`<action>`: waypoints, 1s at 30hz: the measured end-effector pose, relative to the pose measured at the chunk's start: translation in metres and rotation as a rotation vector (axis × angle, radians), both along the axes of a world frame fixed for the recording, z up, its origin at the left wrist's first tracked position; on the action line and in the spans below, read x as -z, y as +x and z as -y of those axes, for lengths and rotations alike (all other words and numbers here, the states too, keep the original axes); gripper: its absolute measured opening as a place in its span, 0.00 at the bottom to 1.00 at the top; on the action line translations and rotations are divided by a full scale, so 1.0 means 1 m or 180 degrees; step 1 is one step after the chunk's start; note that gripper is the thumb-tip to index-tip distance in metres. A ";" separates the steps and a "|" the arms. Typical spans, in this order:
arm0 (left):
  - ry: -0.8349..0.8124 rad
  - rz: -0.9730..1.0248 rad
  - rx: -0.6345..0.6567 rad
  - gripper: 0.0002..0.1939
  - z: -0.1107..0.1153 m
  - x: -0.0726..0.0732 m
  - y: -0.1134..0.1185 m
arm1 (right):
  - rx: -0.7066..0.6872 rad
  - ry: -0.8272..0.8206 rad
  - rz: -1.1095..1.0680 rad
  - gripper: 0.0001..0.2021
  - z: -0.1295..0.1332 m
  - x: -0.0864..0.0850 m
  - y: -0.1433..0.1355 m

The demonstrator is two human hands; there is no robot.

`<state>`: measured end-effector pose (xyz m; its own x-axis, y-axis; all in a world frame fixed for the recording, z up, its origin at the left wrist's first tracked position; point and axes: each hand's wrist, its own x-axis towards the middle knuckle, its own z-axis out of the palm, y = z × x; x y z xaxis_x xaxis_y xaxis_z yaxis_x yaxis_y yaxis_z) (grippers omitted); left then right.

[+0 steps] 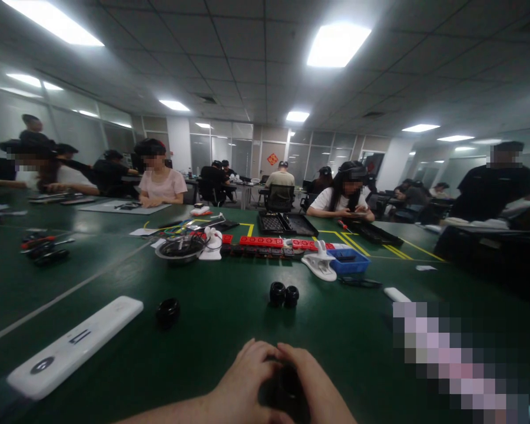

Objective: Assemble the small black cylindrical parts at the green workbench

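Note:
My left hand (245, 377) and my right hand (313, 377) meet at the fingertips near the bottom edge, curled around a glossy black rounded piece (289, 383). Its lower part is cut off by the frame and partly covered by my fingers. Farther out on the green table stand two similar black pieces, one (277, 294) touching the other (292, 296). A black ring-like piece (168, 312) lies to the left of them.
A long white device (77, 344) lies at left, and another white bar (397, 294) at right. Beyond are a metal bowl (181, 250), red bins (265, 242), a blue bin (348, 261) and white clamps (321, 262). Several people sit around.

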<state>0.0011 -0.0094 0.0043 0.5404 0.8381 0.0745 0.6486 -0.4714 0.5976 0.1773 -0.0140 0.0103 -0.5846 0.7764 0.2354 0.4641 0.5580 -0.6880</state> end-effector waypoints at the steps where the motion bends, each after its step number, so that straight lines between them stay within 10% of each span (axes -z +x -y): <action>1: 0.0023 0.0005 -0.0007 0.27 0.000 0.001 0.000 | 0.0093 0.0035 0.0019 0.33 0.000 0.000 -0.001; 30: 0.0190 0.0151 -0.0091 0.23 0.002 0.011 0.001 | 0.0178 0.0279 -0.0140 0.27 -0.001 0.008 0.004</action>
<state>0.0023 -0.0109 -0.0065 0.5111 0.8464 0.1498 0.6339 -0.4889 0.5994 0.1809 -0.0126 0.0028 -0.5287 0.7828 0.3281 0.4666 0.5910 -0.6581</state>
